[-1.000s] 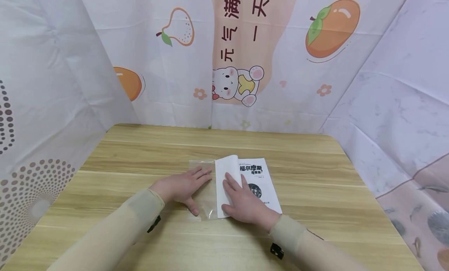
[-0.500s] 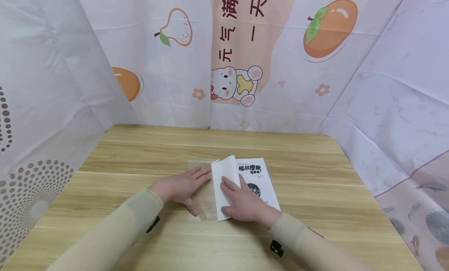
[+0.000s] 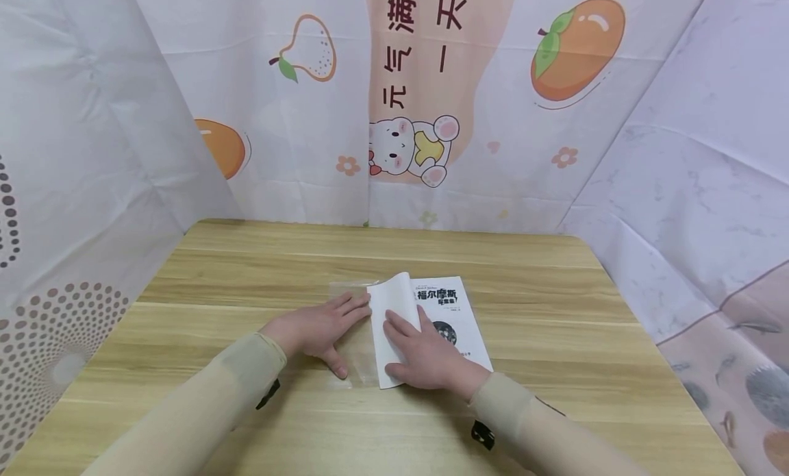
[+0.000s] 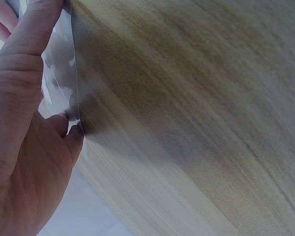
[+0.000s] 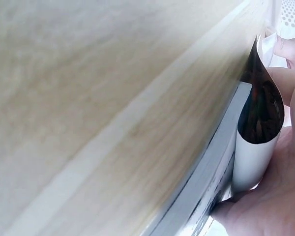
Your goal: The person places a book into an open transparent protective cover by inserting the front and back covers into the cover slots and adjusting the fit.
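Observation:
A book with a white title page (image 3: 462, 325) lies on the table, its white-inside cover (image 3: 381, 325) turned over to the left. In the right wrist view that cover (image 5: 253, 167) bulges into a loop with a dark outer side, above the page edges (image 5: 199, 191). My right hand (image 3: 425, 358) presses on the cover with fingers spread. To the left, clear plastic film (image 3: 364, 370) lies flat, partly under the cover. My left hand (image 3: 320, 329) rests on that film, fingers extended toward the cover's edge. The left wrist view shows the film's edge by the fingertips (image 4: 74, 135).
The wood-grain table (image 3: 246, 264) extends around the book on all sides. Behind it hangs a printed curtain (image 3: 320, 147) with fruit and a cartoon figure. More cloth hangs at the left (image 3: 92, 154) and right (image 3: 696, 188).
The turned cover has slid a little to the left over the film, and my right hand has shifted slightly left with it. My left hand stays in place.

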Demonstrator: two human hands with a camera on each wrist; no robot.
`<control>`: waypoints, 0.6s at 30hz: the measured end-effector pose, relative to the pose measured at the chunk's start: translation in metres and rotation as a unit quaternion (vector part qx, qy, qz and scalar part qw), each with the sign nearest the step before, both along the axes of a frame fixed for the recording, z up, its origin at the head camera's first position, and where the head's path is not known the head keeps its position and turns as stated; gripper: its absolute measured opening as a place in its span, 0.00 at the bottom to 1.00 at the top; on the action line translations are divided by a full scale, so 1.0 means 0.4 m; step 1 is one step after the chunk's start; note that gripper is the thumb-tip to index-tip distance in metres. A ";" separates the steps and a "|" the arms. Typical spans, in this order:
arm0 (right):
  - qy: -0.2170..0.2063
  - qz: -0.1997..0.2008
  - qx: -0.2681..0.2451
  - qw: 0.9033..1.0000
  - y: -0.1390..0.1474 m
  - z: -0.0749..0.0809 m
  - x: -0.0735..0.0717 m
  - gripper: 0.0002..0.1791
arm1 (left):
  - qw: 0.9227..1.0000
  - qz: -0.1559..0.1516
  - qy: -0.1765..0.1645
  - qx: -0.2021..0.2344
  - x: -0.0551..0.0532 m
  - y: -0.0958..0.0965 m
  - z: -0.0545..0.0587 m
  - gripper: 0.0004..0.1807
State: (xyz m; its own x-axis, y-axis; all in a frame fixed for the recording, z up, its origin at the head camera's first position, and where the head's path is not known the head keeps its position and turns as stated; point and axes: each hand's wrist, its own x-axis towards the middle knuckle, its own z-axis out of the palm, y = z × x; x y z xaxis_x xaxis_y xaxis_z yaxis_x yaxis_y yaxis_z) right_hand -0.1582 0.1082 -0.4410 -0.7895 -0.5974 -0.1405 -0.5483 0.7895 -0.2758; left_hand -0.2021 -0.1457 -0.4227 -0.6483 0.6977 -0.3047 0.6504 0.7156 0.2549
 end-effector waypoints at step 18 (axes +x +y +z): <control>0.017 0.003 0.022 1.000 -0.010 -0.006 -0.002 0.41 | 1.000 -0.003 0.001 -0.008 0.001 -0.001 0.009 0.64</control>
